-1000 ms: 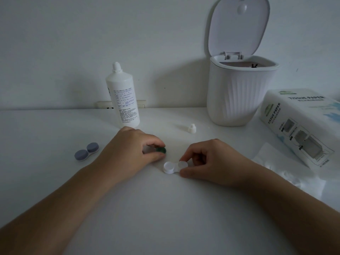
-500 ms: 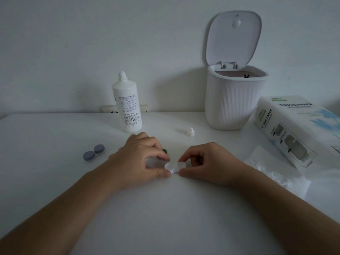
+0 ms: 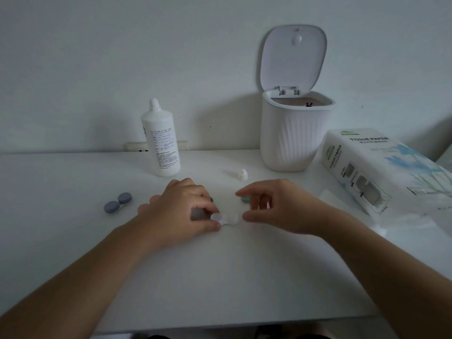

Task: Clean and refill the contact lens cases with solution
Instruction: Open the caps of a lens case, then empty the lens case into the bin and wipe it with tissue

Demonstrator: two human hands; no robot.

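Just below the middle of the frame the left hand (image 3: 182, 211) has thumb and forefinger curled round the left end of the white lens case (image 3: 223, 219), pinching it against the white table (image 3: 220, 277). A second ago this hand was off to the left, closed on a dark green cap (image 3: 211, 199); only a sliver of that cap shows behind its knuckles now. The right hand (image 3: 276, 206) has let go of the case's right end, which it was pinching half a second ago, and has lifted; its fingers curl round a paler green cap (image 3: 245, 198) held just above the table, though blur hides the exact grip.

To the left, well apart from the hands, lies a second lens case (image 3: 118, 203) with both grey caps on: two cases in all. Towards the right edge a loose tissue (image 3: 342, 204) lies flat by the one tissue pack (image 3: 381, 167).

Further back, near the centre, one small white bottle cap (image 3: 242, 174) stands alone. Behind it to the left the single solution bottle (image 3: 161, 140) stands upright, uncapped, and to the right one ribbed white bin (image 3: 293, 133) has its lid up against the wall.
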